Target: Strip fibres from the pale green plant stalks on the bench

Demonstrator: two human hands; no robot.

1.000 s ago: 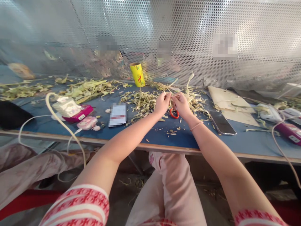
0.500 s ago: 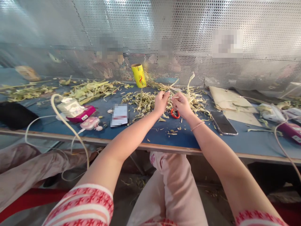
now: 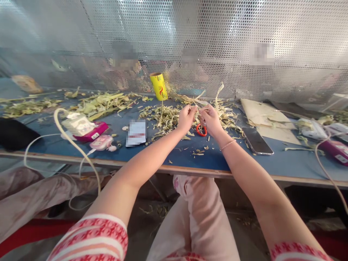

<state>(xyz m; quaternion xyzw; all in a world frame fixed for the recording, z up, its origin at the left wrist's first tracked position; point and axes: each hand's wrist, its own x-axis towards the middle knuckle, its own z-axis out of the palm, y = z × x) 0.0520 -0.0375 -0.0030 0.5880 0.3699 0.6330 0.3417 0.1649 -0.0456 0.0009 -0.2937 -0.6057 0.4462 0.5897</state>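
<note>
Over a heap of curled, dry pale-green leaf strips (image 3: 168, 117), my two hands work close together with fingertips nearly meeting. My left hand (image 3: 187, 117) is closed in a pinch; what it grips is too small to make out. A thin pale strip (image 3: 203, 109) shows at the fingertips of my right hand (image 3: 210, 119), which is also pinched closed. Just below the right hand is an orange-red loop handle (image 3: 201, 130), apparently of scissors. Whether it hangs from a finger or lies on the table I cannot tell; its other end is hidden.
On the blue table (image 3: 174, 154) stands a tilted yellow roll (image 3: 159, 87). Phones (image 3: 258, 141) (image 3: 136, 133) lie either side of my arms. Leftward are a pink-and-white box (image 3: 84, 127) and cables; rightward, cardboard (image 3: 261, 112). A perforated metal panel (image 3: 174, 36) rises behind.
My hands stay over the leaf heap, with the right fingers shifted slightly and the fingertips still close. The whole view has moved a little, so the table's things appear slightly further left.
</note>
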